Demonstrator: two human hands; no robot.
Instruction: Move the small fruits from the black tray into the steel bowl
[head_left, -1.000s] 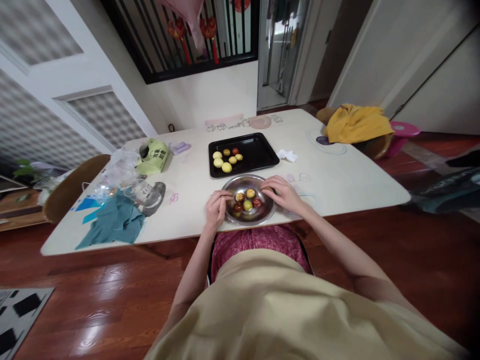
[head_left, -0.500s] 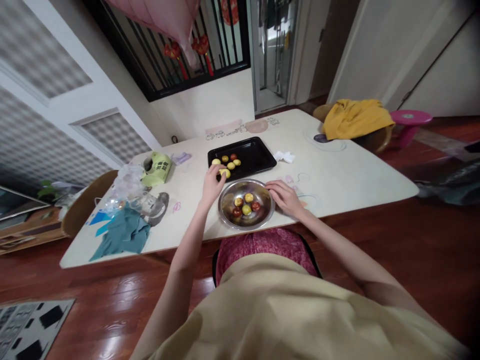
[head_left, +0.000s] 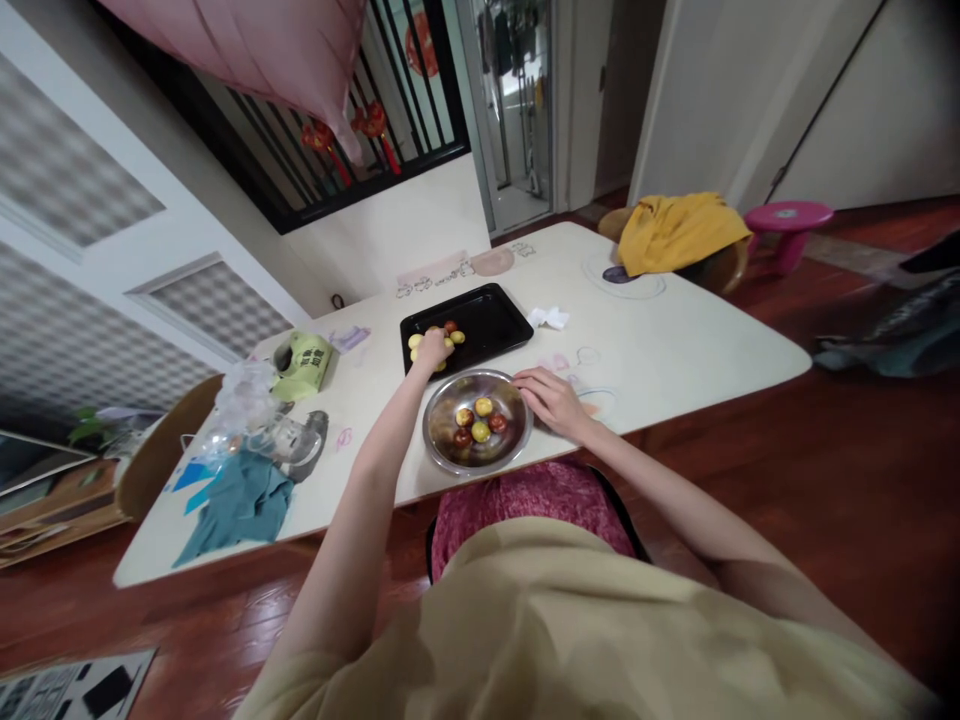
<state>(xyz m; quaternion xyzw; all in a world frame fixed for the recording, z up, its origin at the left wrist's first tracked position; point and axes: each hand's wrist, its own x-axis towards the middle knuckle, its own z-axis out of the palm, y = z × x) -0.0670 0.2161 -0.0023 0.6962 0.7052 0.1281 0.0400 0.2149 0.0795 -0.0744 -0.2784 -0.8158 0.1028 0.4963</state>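
Over the left part of a black rectangular tray (head_left: 495, 322), my left hand (head_left: 433, 348) reaches down with its fingers curled among small round yellow and reddish-brown fruits (head_left: 457, 337). The back of the hand hides whatever its fingertips have hold of. Nearer to me stands a round steel bowl (head_left: 439, 445), with several more yellow and red-brown fruits (head_left: 481, 431) on its bottom. My right hand (head_left: 553, 402) lies at the bowl's right rim, fingers stretched out and touching the edge.
Right of the tray lies a crumpled white tissue (head_left: 548, 318). At the table's left are a green packet (head_left: 304, 364), clear plastic bags (head_left: 246, 392) and a teal cloth (head_left: 241, 505). A yellow cloth (head_left: 679, 235) covers a chair at the far right, near a pink stool (head_left: 789, 220).
My left hand, which held a yellow fruit at the tray's near edge, has moved farther in over the tray among the fruits. My right hand stays at the bowl rim. The view has shifted slightly.
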